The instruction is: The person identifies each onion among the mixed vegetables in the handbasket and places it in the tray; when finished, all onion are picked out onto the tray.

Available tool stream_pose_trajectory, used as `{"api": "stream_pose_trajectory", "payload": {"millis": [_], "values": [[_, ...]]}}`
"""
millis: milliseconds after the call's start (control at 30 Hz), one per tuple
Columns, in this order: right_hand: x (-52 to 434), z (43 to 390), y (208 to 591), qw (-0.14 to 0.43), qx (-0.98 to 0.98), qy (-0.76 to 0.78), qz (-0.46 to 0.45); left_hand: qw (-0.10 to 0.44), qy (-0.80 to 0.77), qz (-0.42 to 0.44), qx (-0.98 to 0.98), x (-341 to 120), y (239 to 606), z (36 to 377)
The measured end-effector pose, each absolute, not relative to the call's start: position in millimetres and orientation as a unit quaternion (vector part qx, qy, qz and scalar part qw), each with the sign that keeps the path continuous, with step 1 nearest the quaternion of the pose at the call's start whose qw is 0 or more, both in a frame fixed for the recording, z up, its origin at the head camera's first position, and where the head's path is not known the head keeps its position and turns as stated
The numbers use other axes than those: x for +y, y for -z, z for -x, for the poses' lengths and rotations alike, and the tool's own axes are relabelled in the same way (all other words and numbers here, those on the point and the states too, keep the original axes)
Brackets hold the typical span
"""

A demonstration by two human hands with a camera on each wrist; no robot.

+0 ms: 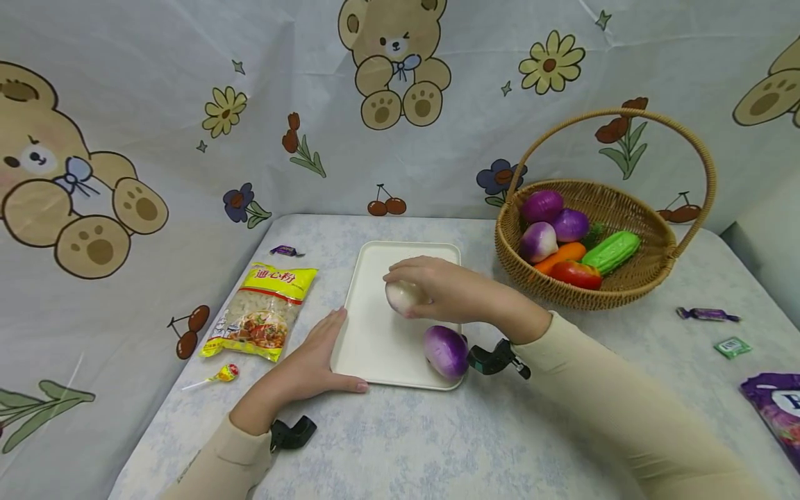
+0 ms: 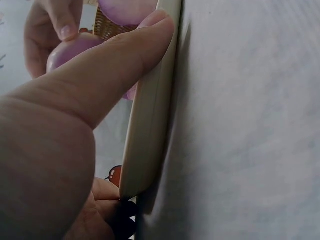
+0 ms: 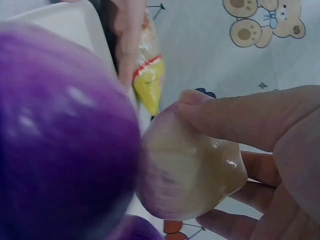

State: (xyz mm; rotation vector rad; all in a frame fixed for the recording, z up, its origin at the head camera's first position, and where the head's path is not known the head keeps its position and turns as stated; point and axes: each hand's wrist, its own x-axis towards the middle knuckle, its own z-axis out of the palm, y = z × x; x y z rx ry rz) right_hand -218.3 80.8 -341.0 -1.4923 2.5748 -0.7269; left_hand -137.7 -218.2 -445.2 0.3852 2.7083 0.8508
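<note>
My right hand (image 1: 445, 288) grips a purple-and-white onion (image 1: 403, 297) over the cream tray (image 1: 375, 347). In the right wrist view, thumb and fingers close around that onion (image 3: 187, 172), whose tan end points toward the palm. A glossy purple onion (image 1: 446, 352) lies at the tray's near right corner, looming large at left in the right wrist view. Below it, part of another purple thing (image 3: 134, 229) shows. My left hand (image 1: 312, 362) rests at the tray's near left corner, straight fingers along the left side and thumb (image 2: 135, 47) against the near rim.
A wicker basket (image 1: 581, 300) of onions, a carrot (image 1: 559, 258) and other vegetables stands at back right. Left of the tray lie a yellow pasta bag (image 1: 265, 309), a lollipop (image 1: 225, 373) and a purple-wrapped candy (image 1: 286, 251). More wrapped sweets and a purple bag (image 1: 778, 410) lie at right.
</note>
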Motion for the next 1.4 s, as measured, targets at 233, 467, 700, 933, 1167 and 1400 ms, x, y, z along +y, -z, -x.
{"api": "stream_pose_trajectory", "payload": {"millis": [233, 467, 700, 933, 1167, 1400], "values": [[76.8, 214.7, 359.1, 0.097, 0.85, 0.206, 0.475, 0.138, -0.295, -0.135, 0.936, -217.9, 444.3, 136.9], [79.2, 218.1, 366.2, 0.107, 0.851, 0.193, 0.476, 0.138, -0.296, -0.135, 0.935, -218.9, 444.6, 136.6], [81.2, 221.6, 368.7, 0.115, 0.843, 0.203, 0.485, 0.139, -0.299, -0.138, 0.934, -220.0, 444.9, 136.1], [83.6, 222.0, 370.1, 0.124, 0.848, 0.22, 0.467, 0.138, -0.297, -0.14, 0.935, -219.8, 444.6, 136.6], [89.4, 221.1, 364.4, 0.096, 0.849, 0.229, 0.467, 0.139, -0.298, -0.139, 0.934, -219.6, 444.0, 136.7], [101.0, 220.8, 354.0, 0.072, 0.85, 0.242, 0.462, 0.137, -0.302, -0.138, 0.933, -219.3, 444.0, 136.3]]}}
